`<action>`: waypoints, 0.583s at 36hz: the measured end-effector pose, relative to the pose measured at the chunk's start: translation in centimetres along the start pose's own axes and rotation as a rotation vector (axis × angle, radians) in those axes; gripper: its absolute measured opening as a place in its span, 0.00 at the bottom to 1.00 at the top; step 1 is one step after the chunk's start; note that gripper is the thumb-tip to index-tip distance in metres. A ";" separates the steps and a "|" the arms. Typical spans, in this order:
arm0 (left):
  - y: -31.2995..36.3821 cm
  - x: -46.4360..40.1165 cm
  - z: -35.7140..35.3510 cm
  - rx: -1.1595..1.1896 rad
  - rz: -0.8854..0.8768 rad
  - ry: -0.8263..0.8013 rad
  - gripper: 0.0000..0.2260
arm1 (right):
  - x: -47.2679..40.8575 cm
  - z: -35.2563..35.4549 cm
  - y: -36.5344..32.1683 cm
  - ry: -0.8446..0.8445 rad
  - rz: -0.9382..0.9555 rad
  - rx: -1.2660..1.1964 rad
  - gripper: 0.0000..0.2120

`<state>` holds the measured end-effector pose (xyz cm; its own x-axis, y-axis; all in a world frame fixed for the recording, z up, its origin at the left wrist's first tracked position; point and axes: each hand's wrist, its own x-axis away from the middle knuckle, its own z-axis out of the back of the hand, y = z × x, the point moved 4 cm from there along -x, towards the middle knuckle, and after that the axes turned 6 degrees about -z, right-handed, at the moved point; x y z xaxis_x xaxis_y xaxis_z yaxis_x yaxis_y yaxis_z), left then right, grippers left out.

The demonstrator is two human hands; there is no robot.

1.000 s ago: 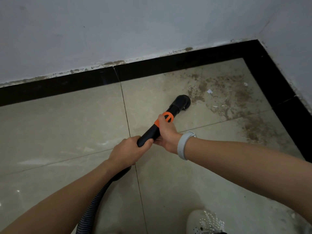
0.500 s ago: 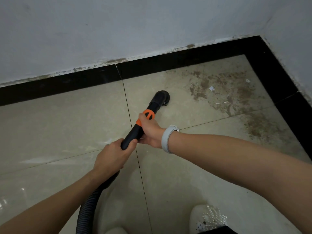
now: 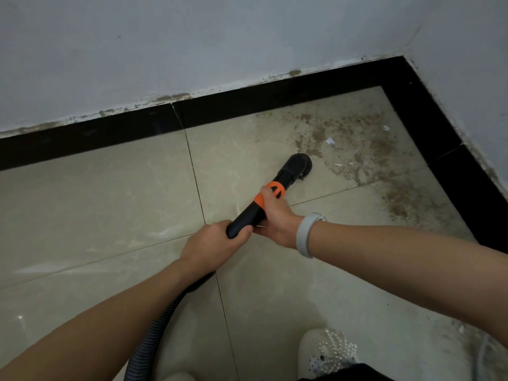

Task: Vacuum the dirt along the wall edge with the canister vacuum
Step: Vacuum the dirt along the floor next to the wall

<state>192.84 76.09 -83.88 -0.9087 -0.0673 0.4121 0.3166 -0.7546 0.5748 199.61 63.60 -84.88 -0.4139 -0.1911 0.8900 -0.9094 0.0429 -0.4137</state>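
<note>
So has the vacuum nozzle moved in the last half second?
Yes. The nozzle has slid right, away from the tile seam, to the edge of the dirt patch.

- The hose (image 3: 154,336) runs under my left forearm (image 3: 110,320) and is cut by the bottom edge, so the canister itself is out of view.
- My left hand (image 3: 213,244) covers the rear part of the wand (image 3: 248,215), where wand and hose join.
- My right hand (image 3: 275,218) hides the far side of the wand, just behind the orange collar (image 3: 270,192).
- The underside of the nozzle (image 3: 297,167) faces the floor; I cannot tell whether it touches the tile.
- The white bits (image 3: 330,141) beyond the nozzle are too small to tell.
- My shoe (image 3: 327,353) is cut by the bottom edge.
</note>
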 end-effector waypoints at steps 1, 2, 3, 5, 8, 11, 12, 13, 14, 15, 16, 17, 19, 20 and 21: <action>0.4 -0.5 -0.1 -0.006 -0.001 -0.001 0.20 | -0.1 0.4 -0.5 0.006 0.008 -0.003 0.13; 0.9 -1.1 -0.2 -0.015 -0.001 -0.002 0.20 | -0.2 0.7 -1.1 0.010 0.016 -0.008 0.12; 1.3 -1.6 -0.3 -0.028 -0.004 -0.004 0.21 | -0.4 1.1 -1.6 0.014 0.024 -0.015 0.12; 2.1 -2.7 -0.4 -0.061 -0.015 -0.010 0.21 | -0.6 1.7 -2.5 0.027 0.037 -0.030 0.12; 3.2 -3.9 -0.7 -0.085 -0.033 -0.029 0.22 | -0.9 2.7 -3.5 0.062 0.046 -0.053 0.12; 4.0 -4.6 -1.1 -0.103 -0.054 -0.043 0.23 | -1.2 3.6 -4.1 0.093 0.052 -0.062 0.12; 4.2 -4.8 -1.2 -0.108 -0.061 -0.046 0.23 | -1.3 3.9 -4.2 0.098 0.054 -0.068 0.12; 4.3 -4.9 -1.3 -0.117 -0.065 -0.047 0.23 | -1.4 4.0 -4.3 0.097 0.058 -0.077 0.12; 4.3 -5.0 -1.4 -0.131 -0.069 -0.039 0.23 | -1.6 4.1 -4.3 0.093 0.063 -0.085 0.12; 4.2 -5.0 -1.4 -0.153 -0.073 -0.019 0.22 | -1.7 4.1 -4.3 0.086 0.071 -0.092 0.12; 4.1 -5.0 -1.3 -0.180 -0.080 0.010 0.22 | -1.9 4.0 -4.2 0.078 0.079 -0.098 0.12; 3.9 -4.8 -1.3 -0.209 -0.090 0.043 0.22 | -2.0 3.8 -4.0 0.072 0.084 -0.106 0.12; 3.2 -4.4 -1.1 -0.250 -0.108 0.096 0.22 | -2.4 3.4 -3.5 0.058 0.086 -0.126 0.12; 2.9 -4.2 -1.0 -0.263 -0.114 0.113 0.22 | -2.5 3.1 -3.2 0.049 0.084 -0.134 0.12; 2.5 -3.9 -0.8 -0.273 -0.117 0.126 0.22 | -2.6 2.8 -2.9 0.036 0.083 -0.141 0.12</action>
<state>196.96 73.94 -84.67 -0.9666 -0.0369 0.2538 0.1385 -0.9080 0.3953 203.41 61.26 -86.56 -0.4871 -0.1455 0.8611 -0.8675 0.1948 -0.4578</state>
